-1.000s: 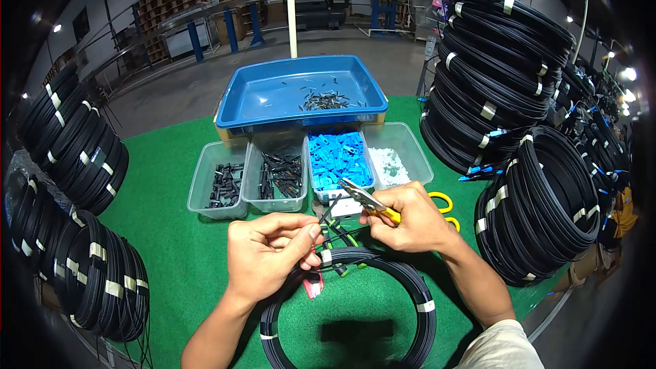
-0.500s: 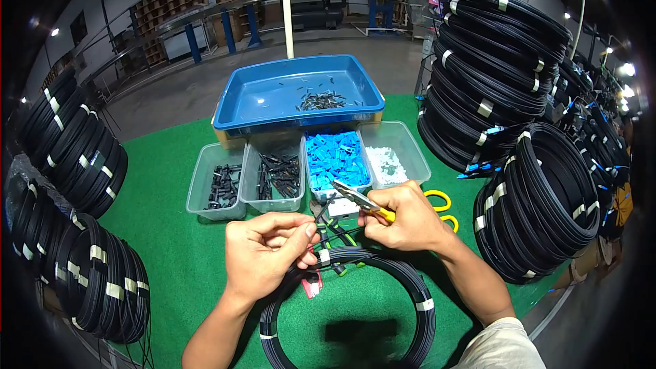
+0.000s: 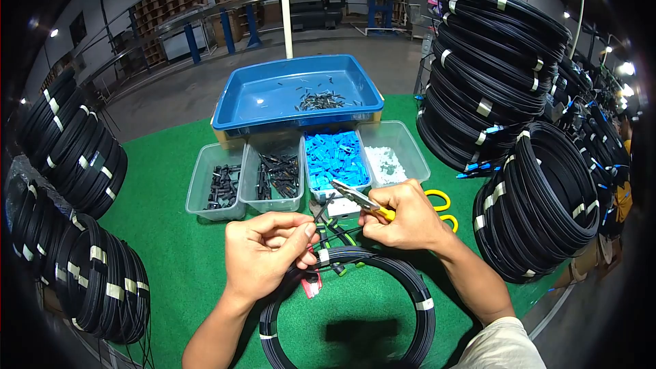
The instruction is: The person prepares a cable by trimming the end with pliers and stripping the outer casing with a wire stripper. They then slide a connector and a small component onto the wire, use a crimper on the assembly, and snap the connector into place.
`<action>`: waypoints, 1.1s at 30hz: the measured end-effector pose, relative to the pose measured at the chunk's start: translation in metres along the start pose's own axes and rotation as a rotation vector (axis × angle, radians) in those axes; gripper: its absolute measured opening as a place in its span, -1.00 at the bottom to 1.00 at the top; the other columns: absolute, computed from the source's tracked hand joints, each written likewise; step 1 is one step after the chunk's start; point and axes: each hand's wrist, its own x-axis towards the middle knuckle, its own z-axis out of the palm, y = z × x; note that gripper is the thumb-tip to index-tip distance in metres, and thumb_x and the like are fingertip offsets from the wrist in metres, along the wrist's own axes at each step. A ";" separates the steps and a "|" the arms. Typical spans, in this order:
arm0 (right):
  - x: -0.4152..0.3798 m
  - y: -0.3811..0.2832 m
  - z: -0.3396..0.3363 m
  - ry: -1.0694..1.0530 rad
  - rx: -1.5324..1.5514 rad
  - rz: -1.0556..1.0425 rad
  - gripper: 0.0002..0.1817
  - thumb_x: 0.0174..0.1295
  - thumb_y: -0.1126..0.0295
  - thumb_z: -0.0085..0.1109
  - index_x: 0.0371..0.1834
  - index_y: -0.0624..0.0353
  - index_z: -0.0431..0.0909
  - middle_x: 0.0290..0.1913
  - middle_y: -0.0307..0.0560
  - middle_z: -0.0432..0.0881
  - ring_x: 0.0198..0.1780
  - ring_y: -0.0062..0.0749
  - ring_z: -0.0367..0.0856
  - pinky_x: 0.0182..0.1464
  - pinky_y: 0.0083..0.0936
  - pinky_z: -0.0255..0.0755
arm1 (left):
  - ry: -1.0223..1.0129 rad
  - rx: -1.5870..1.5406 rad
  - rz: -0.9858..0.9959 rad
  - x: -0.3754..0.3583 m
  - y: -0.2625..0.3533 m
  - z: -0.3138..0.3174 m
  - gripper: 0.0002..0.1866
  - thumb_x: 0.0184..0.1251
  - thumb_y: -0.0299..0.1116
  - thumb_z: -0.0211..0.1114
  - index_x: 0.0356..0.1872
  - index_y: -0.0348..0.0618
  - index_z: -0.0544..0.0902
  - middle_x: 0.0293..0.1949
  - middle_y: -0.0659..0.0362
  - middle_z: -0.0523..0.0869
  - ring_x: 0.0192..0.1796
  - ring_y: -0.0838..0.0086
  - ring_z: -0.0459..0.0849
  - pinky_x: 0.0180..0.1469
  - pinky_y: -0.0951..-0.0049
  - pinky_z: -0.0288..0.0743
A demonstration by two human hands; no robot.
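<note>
My left hand [image 3: 270,249] is closed, thumb and fingertips pinching a thin black cable [image 3: 324,209] near its end, which points up and right. My right hand [image 3: 406,219] is wrapped round the yellow-handled wire strippers [image 3: 352,195]. Their metal jaws point up and left, close by the cable's end. Yellow loops [image 3: 437,198] show just right of this hand. Below both hands lies a coil of black cable [image 3: 425,305], bound with white tape. Green-and-black handled pliers [image 3: 322,239] and a red item [image 3: 312,285] lie partly hidden beneath the left fingers and cable.
Clear bins [image 3: 215,213] hold black parts, blue connectors [image 3: 336,158] and white pieces [image 3: 387,166]. Behind them stands a blue tray [image 3: 253,89] with small dark bits. Tall stacks of cable coils [image 3: 492,75] rise at the right, with more coils [image 3: 75,143] at the left.
Both hands, the cable and the strippers keep nearly the same place. At the far right edge an orange-yellow patch has come into view.
</note>
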 end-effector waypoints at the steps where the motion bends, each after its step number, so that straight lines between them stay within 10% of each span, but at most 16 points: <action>1: 0.000 0.000 0.000 0.003 -0.004 0.001 -0.90 -0.06 0.46 0.27 -0.53 0.27 0.69 -0.62 -0.13 0.66 -0.58 -0.58 0.60 -0.45 -0.56 0.45 | 0.001 0.001 -0.003 0.000 0.000 0.000 -0.83 0.36 -0.58 0.36 -0.10 -0.48 0.70 -0.36 -0.01 0.79 -0.44 0.51 0.77 -0.43 0.59 0.68; 29: 0.006 0.016 -0.017 -0.114 0.060 0.032 -0.84 -0.06 0.48 0.29 -0.64 0.30 0.52 -0.49 -0.09 0.75 -0.43 -0.58 0.67 -0.32 -0.53 0.50 | 0.003 -0.017 0.000 -0.003 -0.003 0.007 -0.81 0.37 -0.58 0.35 -0.08 -0.51 0.67 -0.33 -0.04 0.78 -0.42 0.48 0.78 -0.40 0.56 0.71; 33: 0.007 0.016 -0.017 -0.073 0.146 0.010 -0.77 -0.06 0.40 0.30 -0.65 0.31 0.47 -0.70 0.01 0.48 -0.64 -0.36 0.43 -0.48 -0.34 0.30 | 0.055 -0.029 0.002 -0.003 -0.005 0.010 -0.85 0.36 -0.59 0.34 -0.14 -0.50 0.68 -0.38 -0.03 0.78 -0.51 0.46 0.75 -0.49 0.52 0.68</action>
